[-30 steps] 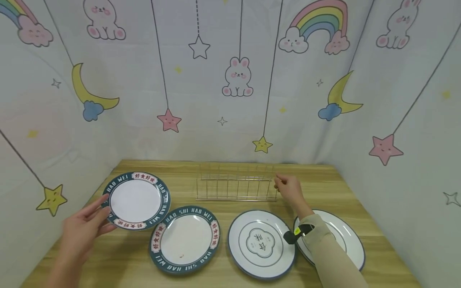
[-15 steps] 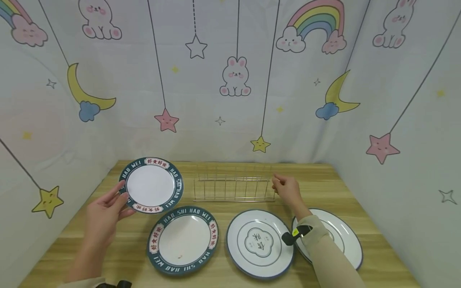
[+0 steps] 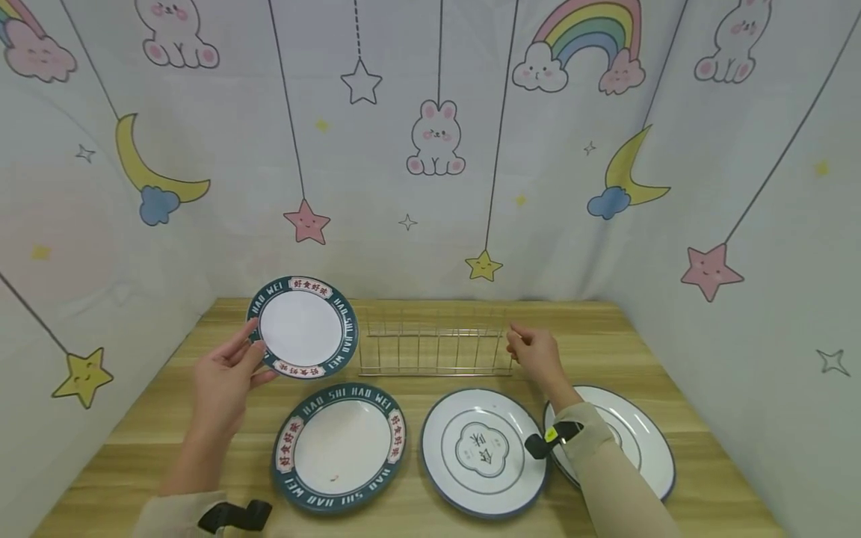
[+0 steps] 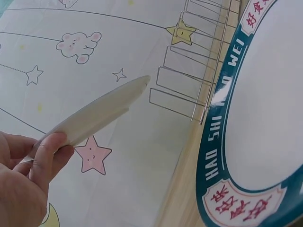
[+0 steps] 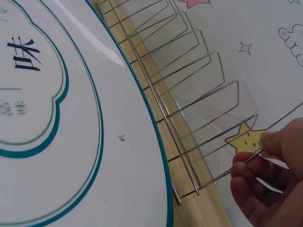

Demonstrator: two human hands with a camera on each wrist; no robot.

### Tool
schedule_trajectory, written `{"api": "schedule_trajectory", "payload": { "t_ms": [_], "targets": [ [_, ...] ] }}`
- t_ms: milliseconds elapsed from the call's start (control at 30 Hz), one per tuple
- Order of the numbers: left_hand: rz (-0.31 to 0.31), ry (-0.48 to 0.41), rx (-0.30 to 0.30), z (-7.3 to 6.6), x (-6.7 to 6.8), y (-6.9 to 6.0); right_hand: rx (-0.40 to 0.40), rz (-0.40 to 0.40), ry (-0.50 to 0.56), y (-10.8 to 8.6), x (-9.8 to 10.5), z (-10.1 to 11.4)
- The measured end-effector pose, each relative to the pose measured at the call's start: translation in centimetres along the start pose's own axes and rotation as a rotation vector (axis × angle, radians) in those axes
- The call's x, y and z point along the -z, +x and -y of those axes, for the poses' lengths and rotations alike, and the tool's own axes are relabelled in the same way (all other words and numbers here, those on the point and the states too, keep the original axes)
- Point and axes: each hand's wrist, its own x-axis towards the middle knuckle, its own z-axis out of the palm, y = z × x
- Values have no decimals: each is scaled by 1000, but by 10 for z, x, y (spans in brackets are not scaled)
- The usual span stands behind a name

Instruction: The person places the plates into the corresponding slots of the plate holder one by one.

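My left hand [image 3: 225,385] grips the left rim of a green-rimmed plate [image 3: 301,329], held tilted above the table by the rack's left end. In the left wrist view the held plate [image 4: 97,111] appears nearly edge-on, pinched between thumb and fingers of the left hand [image 4: 28,175]. My right hand [image 3: 538,359] pinches the right end of the wire rack [image 3: 437,371]; the right wrist view shows thumb and fingers of that hand [image 5: 272,175] on a wire of the rack [image 5: 208,101]. No plate stands in the rack's slots.
A second green-rimmed plate [image 3: 339,448] lies in front of the rack on the wooden table [image 3: 181,418]. Right of it lie a blue-rimmed white plate [image 3: 484,452] and another white plate [image 3: 646,441], partly under my right forearm. Patterned cloth [image 3: 377,187] hangs behind.
My left hand has carried its plate rightward and away from me, up to the rack's left end. My right hand keeps its hold on the rack. The head view has shifted slightly.
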Motion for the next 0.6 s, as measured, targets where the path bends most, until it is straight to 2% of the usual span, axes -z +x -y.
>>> {"api": "schedule_trajectory", "payload": {
  "t_ms": [333, 600],
  "targets": [
    [14, 107, -40, 1, -29, 7, -13, 3, 25, 0, 2, -2],
    [61, 195, -129, 5, -48, 9, 12, 2, 24, -2, 1, -3]
  ]
}}
